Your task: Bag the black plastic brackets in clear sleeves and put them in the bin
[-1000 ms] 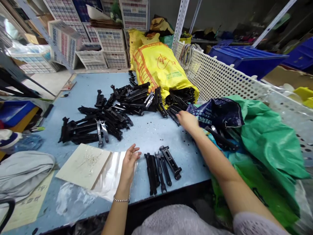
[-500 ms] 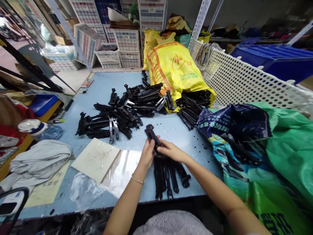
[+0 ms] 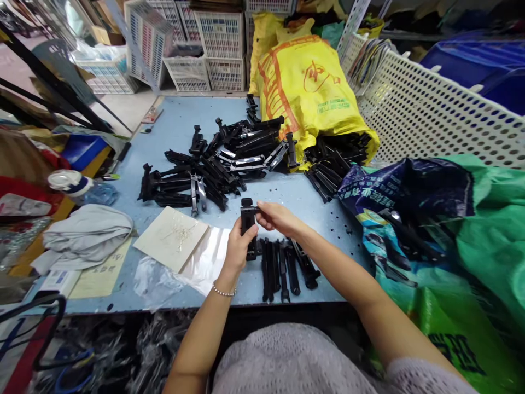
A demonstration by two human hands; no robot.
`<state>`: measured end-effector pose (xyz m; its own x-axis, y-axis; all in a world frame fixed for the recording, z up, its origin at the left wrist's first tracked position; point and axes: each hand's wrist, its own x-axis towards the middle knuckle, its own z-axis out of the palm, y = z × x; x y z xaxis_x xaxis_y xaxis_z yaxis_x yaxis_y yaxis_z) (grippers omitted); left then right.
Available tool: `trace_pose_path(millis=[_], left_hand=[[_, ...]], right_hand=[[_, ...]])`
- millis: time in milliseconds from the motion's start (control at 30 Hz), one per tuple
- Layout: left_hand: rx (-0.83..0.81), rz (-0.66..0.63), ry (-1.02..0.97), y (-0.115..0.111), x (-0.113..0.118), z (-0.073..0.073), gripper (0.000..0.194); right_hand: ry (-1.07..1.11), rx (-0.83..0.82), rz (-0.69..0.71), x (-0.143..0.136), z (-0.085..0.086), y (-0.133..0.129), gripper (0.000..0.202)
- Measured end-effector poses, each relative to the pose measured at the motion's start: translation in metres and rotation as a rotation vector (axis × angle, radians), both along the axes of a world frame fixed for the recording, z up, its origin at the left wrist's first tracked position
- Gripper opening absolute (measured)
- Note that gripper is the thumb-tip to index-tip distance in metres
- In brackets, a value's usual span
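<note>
My left hand [image 3: 237,243] is closed around a black folding bracket [image 3: 248,216], held upright above the table with its wide end on top. Thumb and fingers of my right hand [image 3: 279,219] pinch a small part at the right side of that bracket; which part is hard to make out. Below my hands lies a row of several similar brackets [image 3: 282,268], side by side near the table's front edge. Beyond them spreads a loose pile of such brackets [image 3: 217,169], some unfolded and showing silvery metal arms.
More brackets spill from a yellow sack [image 3: 315,87] at the back. A pale square board [image 3: 164,235] and plastic film lie on the left, beside a grey cloth [image 3: 86,235]. Green and blue bags [image 3: 492,219] stand on the right, below a perforated white panel [image 3: 426,104].
The bracket has gone from tilted to upright. My right hand has shifted from its lower part to its upper right side. The camera view has tipped downward.
</note>
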<state>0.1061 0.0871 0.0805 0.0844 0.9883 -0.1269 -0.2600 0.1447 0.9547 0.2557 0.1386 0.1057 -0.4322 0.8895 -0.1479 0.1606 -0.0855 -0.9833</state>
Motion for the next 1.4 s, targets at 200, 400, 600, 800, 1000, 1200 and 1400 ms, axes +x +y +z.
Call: trace_pose_path(millis=[200,400,600,800,1000,1200,1400], left_hand=[[0.009,-0.171,0.04,-0.004,-0.013,0.013,0.036],[0.251,0.031,0.411,-0.036,-0.017,0.012,0.051],[-0.069,-0.179,-0.311,0.007,-0.036,0.045,0.093],[-0.023,-0.406,-0.352,-0.013,-0.019,0.047,0.089],[-0.353,-0.344,-0.53,0.018,-0.008,0.003,0.08],[-0.021,-0.189,-0.493,0.035,-0.022,0.04,0.084],[0.078,0.051,-0.338,0.005,0.029,0.007,0.07]], right_hand=[[-0.553,0.801,0.009,0.02,0.022,-0.008,0.031],[-0.354,0.693,-0.146,0.03,0.051,-0.011,0.031],[-0.065,0.179,0.029,0.009,0.027,-0.062,0.037],[0.125,0.02,-0.281,0.016,0.015,-0.034,0.04],[0.194,0.044,-0.167,0.004,0.024,-0.037,0.04],[0.102,-0.145,-0.243,0.005,-0.008,-0.033,0.038],[0.181,0.049,-0.385,0.002,-0.014,-0.012,0.036]])
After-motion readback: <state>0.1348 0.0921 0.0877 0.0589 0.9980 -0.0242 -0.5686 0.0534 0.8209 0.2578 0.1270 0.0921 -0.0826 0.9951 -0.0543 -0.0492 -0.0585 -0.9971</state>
